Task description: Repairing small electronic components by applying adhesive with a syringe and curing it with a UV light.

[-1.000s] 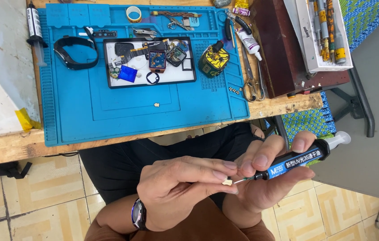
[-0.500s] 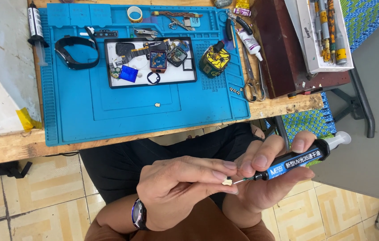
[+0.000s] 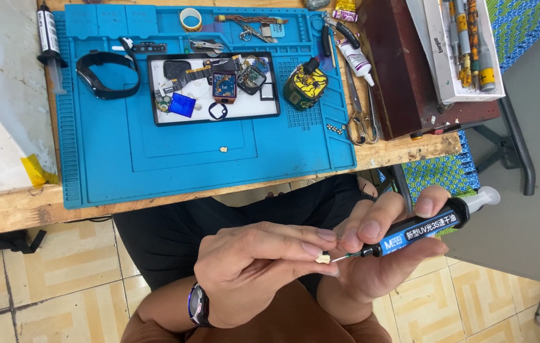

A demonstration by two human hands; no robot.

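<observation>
The left hand (image 3: 251, 267) sits below the desk edge, over the person's lap, its fingers (image 3: 308, 244) pinched narrowly on a tiny pale part (image 3: 323, 258). The right hand (image 3: 378, 254), at 3 o'clock from it and touching it, has its fingers wrapped around a black syringe tube (image 3: 419, 230) with a blue label and a white plunger end. The tube slants up toward 2 o'clock, and its thin needle tip meets the pale part. A dark wristwatch (image 3: 197, 305) is on the left wrist.

At 12 o'clock from the hands, the wooden desk (image 3: 9, 209) carries a blue work mat (image 3: 117, 171). On the mat a black-rimmed white tray (image 3: 244, 108) holds small watch parts, with a black watch strap (image 3: 106, 75) at its 9 o'clock and a yellow-black round bottle (image 3: 305, 86) at its 3 o'clock. A small pale piece (image 3: 223, 150) lies on the mat just below the tray.
</observation>
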